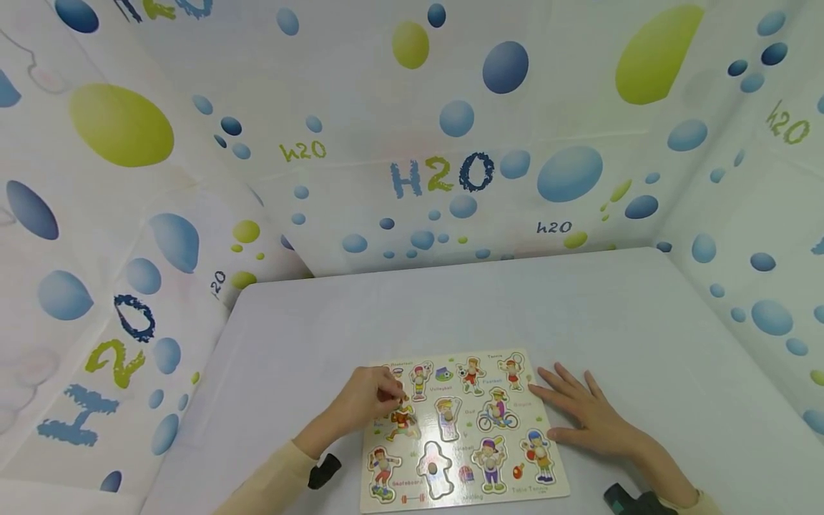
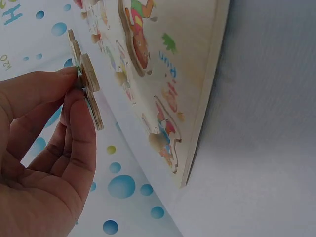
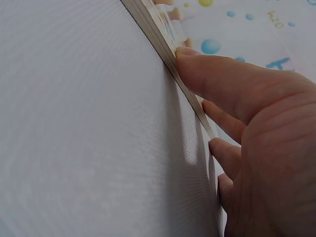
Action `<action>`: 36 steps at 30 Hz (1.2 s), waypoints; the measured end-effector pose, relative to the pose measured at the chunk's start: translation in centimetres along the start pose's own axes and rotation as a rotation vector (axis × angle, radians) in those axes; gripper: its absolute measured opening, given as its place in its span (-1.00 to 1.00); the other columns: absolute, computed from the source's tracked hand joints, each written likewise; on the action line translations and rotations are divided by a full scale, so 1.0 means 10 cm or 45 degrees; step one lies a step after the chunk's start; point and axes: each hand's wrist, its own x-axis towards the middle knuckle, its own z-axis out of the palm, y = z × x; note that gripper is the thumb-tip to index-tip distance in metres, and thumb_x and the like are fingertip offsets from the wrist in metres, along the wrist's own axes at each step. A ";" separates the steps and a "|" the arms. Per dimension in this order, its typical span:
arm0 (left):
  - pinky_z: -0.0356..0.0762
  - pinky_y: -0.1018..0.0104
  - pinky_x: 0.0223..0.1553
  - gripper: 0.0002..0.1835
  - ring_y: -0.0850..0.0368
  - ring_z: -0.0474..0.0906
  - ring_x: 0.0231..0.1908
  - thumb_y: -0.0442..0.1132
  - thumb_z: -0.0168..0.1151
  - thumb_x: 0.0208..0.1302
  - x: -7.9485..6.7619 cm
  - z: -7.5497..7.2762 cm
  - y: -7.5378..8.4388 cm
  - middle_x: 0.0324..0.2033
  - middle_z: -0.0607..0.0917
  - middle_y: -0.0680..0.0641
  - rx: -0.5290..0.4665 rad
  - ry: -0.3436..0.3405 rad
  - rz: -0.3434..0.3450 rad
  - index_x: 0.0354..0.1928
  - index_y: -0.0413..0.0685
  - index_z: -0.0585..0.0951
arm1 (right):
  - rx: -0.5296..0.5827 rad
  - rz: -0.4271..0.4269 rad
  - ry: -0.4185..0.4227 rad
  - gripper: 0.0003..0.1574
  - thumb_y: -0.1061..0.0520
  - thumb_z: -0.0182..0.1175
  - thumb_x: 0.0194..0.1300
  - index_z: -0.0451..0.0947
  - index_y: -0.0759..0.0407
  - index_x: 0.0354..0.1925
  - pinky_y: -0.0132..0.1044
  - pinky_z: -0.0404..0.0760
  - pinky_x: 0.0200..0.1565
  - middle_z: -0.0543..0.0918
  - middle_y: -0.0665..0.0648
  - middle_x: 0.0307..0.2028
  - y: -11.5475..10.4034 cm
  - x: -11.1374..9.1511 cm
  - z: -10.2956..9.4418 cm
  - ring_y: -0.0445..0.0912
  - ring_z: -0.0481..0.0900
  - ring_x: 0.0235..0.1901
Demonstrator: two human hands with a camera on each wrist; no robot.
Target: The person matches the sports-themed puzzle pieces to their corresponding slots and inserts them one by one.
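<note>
A wooden peg puzzle board (image 1: 560,486) with printed sports figures lies flat on the table. My left hand (image 1: 370,397) is over its upper left part. In the left wrist view, thumb and finger pinch a wooden puzzle piece (image 2: 90,74) by its knob; the piece appears edge-on, apart from the board, its picture hidden. Beneath that hand is a runner figure (image 1: 403,423). My right hand (image 1: 582,411) lies at the board's right side with fingers spread, and the thumb (image 3: 197,69) touches the board's edge. A pale figure-shaped outline (image 1: 435,470) shows near the board's bottom.
Several knobbed figures, such as a cyclist (image 1: 497,411) and a skateboarder (image 1: 383,472), sit in the board. White cloth (image 1: 290,336) covers the table. Curtains printed with blue and green drops (image 1: 457,118) surround it. A black device (image 1: 325,472) is at the left wrist.
</note>
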 end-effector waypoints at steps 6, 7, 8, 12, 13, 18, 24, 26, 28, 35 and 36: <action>0.53 0.53 -0.44 -0.87 0.37 0.49 -0.42 -0.51 0.37 0.06 -0.04 0.04 -0.02 -0.41 0.68 0.02 0.005 -0.049 0.028 -0.36 -0.20 0.79 | -0.005 0.004 -0.003 -0.16 -0.12 0.29 0.22 0.29 -0.07 0.42 0.05 -0.61 0.44 0.19 0.17 0.49 0.00 0.00 0.01 -0.21 -0.37 0.56; 0.52 0.53 -0.44 -0.87 0.37 0.48 -0.42 -0.51 0.37 0.06 -0.04 0.05 -0.02 -0.41 0.68 0.02 0.004 -0.055 0.028 -0.36 -0.20 0.79 | -0.008 0.004 -0.003 -0.16 -0.12 0.29 0.22 0.29 -0.07 0.42 0.05 -0.61 0.44 0.19 0.17 0.49 0.00 0.00 0.01 -0.20 -0.36 0.56; 0.52 0.53 -0.44 -0.87 0.36 0.48 -0.42 -0.51 0.38 0.06 -0.05 0.05 -0.02 -0.41 0.67 0.03 -0.005 -0.060 0.023 -0.36 -0.20 0.79 | -0.010 0.004 -0.003 -0.15 -0.12 0.29 0.22 0.29 -0.08 0.42 0.05 -0.61 0.44 0.19 0.16 0.49 0.01 0.00 0.01 -0.20 -0.36 0.56; 0.52 0.53 -0.44 -0.87 0.36 0.48 -0.42 -0.51 0.38 0.06 -0.07 0.07 -0.02 -0.42 0.66 0.04 -0.024 -0.082 0.007 -0.38 -0.18 0.79 | -0.014 0.002 -0.002 -0.16 -0.13 0.29 0.22 0.29 -0.09 0.42 0.02 -0.61 0.44 0.18 0.13 0.50 0.01 0.00 0.01 -0.21 -0.36 0.56; 0.52 0.53 -0.44 -0.87 0.36 0.48 -0.42 -0.51 0.38 0.06 -0.07 0.08 -0.02 -0.42 0.66 0.05 -0.028 -0.089 0.000 -0.38 -0.17 0.79 | -0.013 0.000 -0.001 -0.16 -0.12 0.29 0.22 0.29 -0.09 0.42 0.02 -0.61 0.44 0.18 0.13 0.50 0.02 0.00 0.01 -0.21 -0.36 0.56; 0.51 0.54 -0.46 -0.86 0.41 0.45 -0.45 -0.52 0.37 0.04 -0.07 0.11 -0.03 -0.44 0.67 0.03 -0.050 -0.117 0.007 -0.39 -0.19 0.79 | -0.017 0.003 -0.004 -0.15 -0.14 0.29 0.22 0.29 -0.09 0.42 0.03 -0.61 0.45 0.17 0.12 0.50 0.02 0.00 0.01 -0.20 -0.35 0.56; 0.48 0.55 -0.47 -0.87 0.45 0.41 -0.47 -0.49 0.39 0.04 -0.07 0.16 -0.05 -0.46 0.68 0.06 -0.007 -0.138 0.039 -0.40 -0.16 0.79 | -0.025 0.008 -0.007 -0.16 -0.15 0.28 0.23 0.29 -0.10 0.43 0.01 -0.61 0.45 0.18 0.11 0.50 0.02 0.00 0.02 -0.20 -0.35 0.56; 0.48 0.56 -0.46 -0.87 0.46 0.41 -0.47 -0.48 0.39 0.03 -0.07 0.18 -0.06 -0.47 0.67 0.09 0.015 -0.140 0.041 -0.41 -0.13 0.79 | -0.025 0.008 -0.008 -0.15 -0.15 0.28 0.23 0.28 -0.11 0.43 -0.01 -0.62 0.45 0.17 0.11 0.50 0.03 0.00 0.02 -0.20 -0.35 0.56; 0.48 0.57 -0.46 -0.87 0.46 0.41 -0.47 -0.49 0.39 0.02 -0.08 0.19 -0.07 -0.48 0.66 0.09 0.024 -0.139 0.045 -0.42 -0.12 0.79 | -0.030 0.006 -0.007 -0.15 -0.15 0.28 0.23 0.28 -0.11 0.43 -0.01 -0.62 0.45 0.17 0.10 0.51 0.04 0.00 0.02 -0.20 -0.35 0.56; 0.48 0.56 -0.47 -0.86 0.46 0.42 -0.47 -0.50 0.39 0.02 -0.08 0.23 -0.08 -0.47 0.67 0.07 0.018 -0.138 0.059 -0.41 -0.14 0.79 | -0.032 -0.003 0.002 -0.15 -0.14 0.29 0.22 0.28 -0.10 0.43 -0.03 -0.62 0.45 0.17 0.10 0.51 0.05 -0.01 0.03 -0.18 -0.34 0.56; 0.48 0.56 -0.47 -0.86 0.46 0.42 -0.47 -0.50 0.39 0.02 -0.08 0.23 -0.08 -0.46 0.67 0.07 0.019 -0.136 0.062 -0.41 -0.14 0.79 | -0.029 -0.004 0.004 -0.15 -0.13 0.29 0.22 0.28 -0.10 0.43 -0.03 -0.62 0.44 0.17 0.10 0.51 0.05 -0.01 0.03 -0.18 -0.34 0.56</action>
